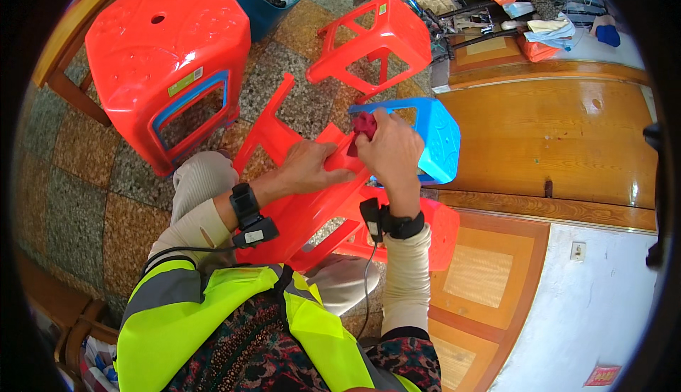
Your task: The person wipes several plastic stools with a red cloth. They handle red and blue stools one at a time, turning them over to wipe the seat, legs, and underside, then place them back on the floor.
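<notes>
A red plastic stool (pixel 298 216) lies tipped across my lap, with its legs pointing away to the left. My left hand (pixel 314 166) rests on it, thumb and fingers spread around a red edge. Bunched in my right hand (pixel 391 142) is a dark red cloth (pixel 364 124), pressed against the stool's far edge. Just beyond that hand a blue plastic stool (pixel 444 139) lies on its side. Another red stool (pixel 404 30) lies tipped on the floor farther off. Under my right forearm, more red stool parts (pixel 444 232) show, partly hidden.
At the left stands a stack of red and blue stools (pixel 170 41). Behind it is a blue bin (pixel 247 9) holding cloths. Wooden cabinet doors (pixel 564 142) line the right, with bags and clutter above. A cable hangs from each wrist device.
</notes>
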{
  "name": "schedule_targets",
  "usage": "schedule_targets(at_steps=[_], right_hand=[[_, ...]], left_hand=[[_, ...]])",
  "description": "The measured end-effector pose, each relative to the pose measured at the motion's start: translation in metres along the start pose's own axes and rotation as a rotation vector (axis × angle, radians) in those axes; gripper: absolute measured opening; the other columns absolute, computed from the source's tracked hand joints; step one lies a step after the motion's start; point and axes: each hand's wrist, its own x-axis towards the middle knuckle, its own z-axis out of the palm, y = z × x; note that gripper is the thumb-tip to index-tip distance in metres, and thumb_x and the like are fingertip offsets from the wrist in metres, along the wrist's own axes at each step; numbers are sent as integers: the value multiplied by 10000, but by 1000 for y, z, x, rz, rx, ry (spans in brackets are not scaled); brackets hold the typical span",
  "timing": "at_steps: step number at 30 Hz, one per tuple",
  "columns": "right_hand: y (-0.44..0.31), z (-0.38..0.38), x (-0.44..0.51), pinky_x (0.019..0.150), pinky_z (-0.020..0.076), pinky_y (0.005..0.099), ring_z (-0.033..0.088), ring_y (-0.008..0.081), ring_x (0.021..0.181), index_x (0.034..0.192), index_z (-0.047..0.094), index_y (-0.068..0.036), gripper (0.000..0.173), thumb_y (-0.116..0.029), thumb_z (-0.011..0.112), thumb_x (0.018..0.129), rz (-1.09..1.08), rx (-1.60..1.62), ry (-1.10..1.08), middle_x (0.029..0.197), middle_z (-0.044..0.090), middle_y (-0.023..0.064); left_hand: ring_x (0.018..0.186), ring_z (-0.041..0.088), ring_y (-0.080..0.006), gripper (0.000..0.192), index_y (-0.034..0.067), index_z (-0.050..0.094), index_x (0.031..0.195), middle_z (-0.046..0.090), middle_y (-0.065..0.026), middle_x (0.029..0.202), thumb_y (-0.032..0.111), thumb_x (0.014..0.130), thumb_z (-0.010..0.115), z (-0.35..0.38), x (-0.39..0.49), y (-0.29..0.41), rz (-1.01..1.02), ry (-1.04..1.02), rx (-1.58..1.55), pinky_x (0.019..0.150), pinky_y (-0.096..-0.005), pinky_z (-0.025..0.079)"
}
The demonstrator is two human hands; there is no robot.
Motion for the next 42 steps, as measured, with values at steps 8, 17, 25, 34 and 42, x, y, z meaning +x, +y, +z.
schedule_targets(at_steps=[8, 17, 25, 34, 42], right_hand=[[1, 7, 24, 653, 524, 461, 671, 351, 806, 854, 654, -54, 242, -220, 712, 688, -79, -91, -122, 833, 686, 171], [24, 10, -7, 613, 542, 429, 663, 307, 733, 966, 673, -42, 286, -157, 695, 705, 122, 858, 279, 836, 676, 137], [22, 18, 0, 730, 516, 423, 614, 325, 889, 1019, 659, -118, 372, -133, 725, 653, -381, 32, 174, 943, 628, 103], [28, 94, -53, 1046, 371, 477, 467, 409, 1251, 1276, 591, -71, 523, -103, 671, 761, -193, 369, 628, 1353, 514, 193], [0, 114, -121, 1092, 272, 536, 351, 390, 1375, 1353, 560, -112, 467, -347, 426, 972, -269, 308, 496, 1485, 414, 181]], left_hand=[[672, 616, -427, 576, -30, 606, 798, 591, -232, 669, 529, 730, 729, 5, 0, -2, 46, 61, 9, 606, -513, 452], [690, 614, -427, 602, -9, 582, 775, 592, -224, 670, 576, 738, 721, -4, -1, 1, 9, -30, -4, 620, -510, 449], [673, 602, -423, 597, -3, 573, 734, 569, -220, 652, 575, 741, 723, 0, 0, -5, 11, 17, 14, 606, -505, 438], [691, 592, -393, 592, 4, 569, 729, 562, -224, 676, 564, 918, 533, 5, 5, -21, -37, 7, -204, 620, -462, 436], [675, 408, -236, 719, -31, 574, 808, 521, -178, 702, 576, 1026, 256, 2, 11, -32, -175, -27, -402, 672, -419, 412]])
